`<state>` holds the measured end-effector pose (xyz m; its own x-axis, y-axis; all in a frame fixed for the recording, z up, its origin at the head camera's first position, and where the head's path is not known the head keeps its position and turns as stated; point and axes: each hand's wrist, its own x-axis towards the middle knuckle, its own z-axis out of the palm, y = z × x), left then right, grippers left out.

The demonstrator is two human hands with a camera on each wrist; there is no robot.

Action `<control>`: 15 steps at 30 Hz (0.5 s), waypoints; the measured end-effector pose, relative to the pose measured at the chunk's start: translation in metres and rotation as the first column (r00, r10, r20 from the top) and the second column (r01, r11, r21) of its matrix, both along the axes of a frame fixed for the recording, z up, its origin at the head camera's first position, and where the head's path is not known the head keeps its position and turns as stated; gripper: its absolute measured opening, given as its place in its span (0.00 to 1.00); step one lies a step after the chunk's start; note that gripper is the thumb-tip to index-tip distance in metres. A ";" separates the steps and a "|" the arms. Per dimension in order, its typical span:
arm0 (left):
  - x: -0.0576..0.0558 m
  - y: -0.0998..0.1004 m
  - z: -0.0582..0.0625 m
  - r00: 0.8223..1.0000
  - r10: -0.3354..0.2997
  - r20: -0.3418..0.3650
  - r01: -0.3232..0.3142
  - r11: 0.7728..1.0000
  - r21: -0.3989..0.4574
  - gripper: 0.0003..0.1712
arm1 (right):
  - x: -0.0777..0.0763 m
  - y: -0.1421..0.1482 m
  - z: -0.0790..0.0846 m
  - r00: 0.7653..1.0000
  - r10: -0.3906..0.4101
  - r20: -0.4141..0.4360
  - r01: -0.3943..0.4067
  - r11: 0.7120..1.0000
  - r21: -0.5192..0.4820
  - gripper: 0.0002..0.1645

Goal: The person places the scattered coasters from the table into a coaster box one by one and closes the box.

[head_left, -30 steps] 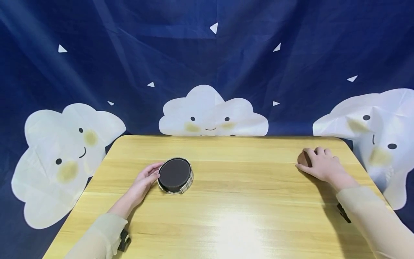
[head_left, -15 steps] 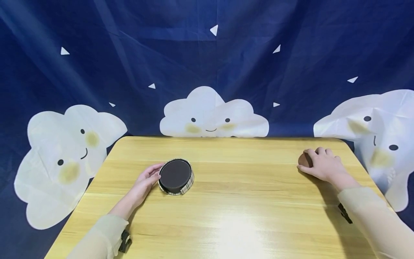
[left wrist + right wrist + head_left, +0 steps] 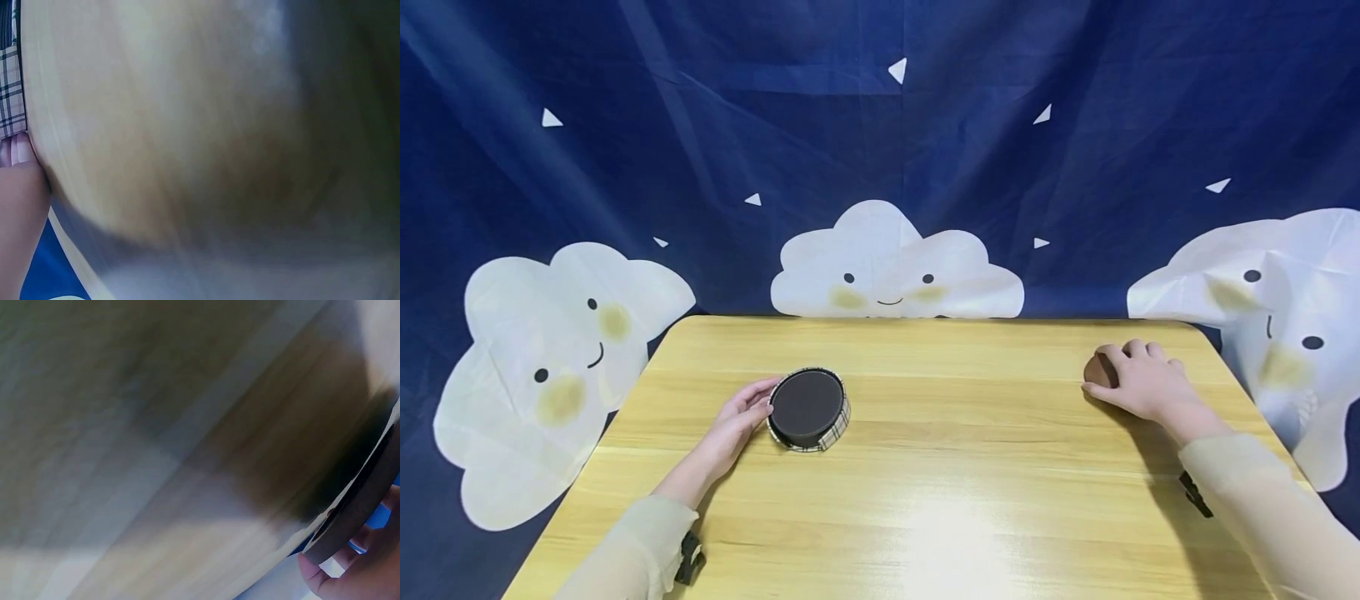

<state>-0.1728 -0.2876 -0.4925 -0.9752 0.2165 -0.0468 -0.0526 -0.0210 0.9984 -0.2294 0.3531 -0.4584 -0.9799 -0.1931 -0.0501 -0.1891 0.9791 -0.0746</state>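
A round coaster holder with plaid sides [image 3: 835, 431] stands on the table at left of centre in the head view, a dark round coaster [image 3: 807, 403] filling its top. Thumb and fingers of my left hand [image 3: 737, 421] hold the holder's left side. The left wrist view catches only a strip of its plaid wall [image 3: 11, 90]. At the far right, my right hand [image 3: 1146, 383] grips a brown round coaster [image 3: 1099, 372] from above, mostly covering it. In the right wrist view the coaster's curved edge [image 3: 350, 522] shows tilted, with fingers curled round it.
The light wood table [image 3: 940, 475] has rounded far corners. A dark blue cloth [image 3: 820, 100] with white clouds hangs directly behind its far edge. A black strap mount [image 3: 688, 558] sits at the left wrist, another [image 3: 1195, 493] at the right.
My right hand shifts slightly left with the brown coaster. My left hand and the plaid holder stay in place.
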 end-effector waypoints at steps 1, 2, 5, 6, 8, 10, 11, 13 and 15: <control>0.000 0.000 0.000 1.000 -0.001 0.000 0.001 1.000 -0.001 0.32 | -0.001 -0.002 0.000 1.000 0.003 -0.003 -0.003 1.000 -0.001 0.51; 0.000 0.000 0.000 1.000 0.000 0.000 0.000 1.000 -0.003 0.32 | -0.001 -0.003 0.000 1.000 0.004 -0.007 -0.004 1.000 -0.001 0.51; 0.000 0.000 0.000 1.000 0.003 0.004 -0.003 1.000 -0.004 0.33 | -0.002 -0.009 0.002 1.000 0.015 -0.020 -0.015 1.000 -0.008 0.50; 0.000 0.000 0.000 1.000 0.002 0.005 -0.002 1.000 -0.005 0.33 | -0.003 -0.011 0.003 1.000 0.019 -0.023 -0.019 1.000 -0.008 0.50; 0.000 0.000 0.000 1.000 0.005 0.008 -0.004 1.000 -0.005 0.33 | -0.003 -0.016 0.006 0.999 0.031 -0.031 -0.031 0.999 -0.005 0.50; 0.000 0.000 0.000 1.000 0.003 0.008 -0.003 1.000 -0.004 0.33 | -0.004 -0.022 0.008 0.998 0.046 -0.038 -0.046 0.999 0.001 0.50; 0.000 0.000 0.000 1.000 0.001 0.007 -0.001 1.000 -0.004 0.33 | -0.004 -0.025 0.010 0.998 0.053 -0.042 -0.053 0.999 0.005 0.50; 0.000 0.000 0.000 1.000 -0.002 0.005 0.002 1.000 -0.004 0.33 | -0.004 -0.031 0.013 0.996 0.067 -0.054 -0.067 0.998 0.011 0.50; 0.000 0.000 -0.001 1.000 -0.003 0.002 0.003 1.000 -0.003 0.33 | -0.005 -0.038 0.015 0.995 0.082 -0.064 -0.081 0.997 0.016 0.50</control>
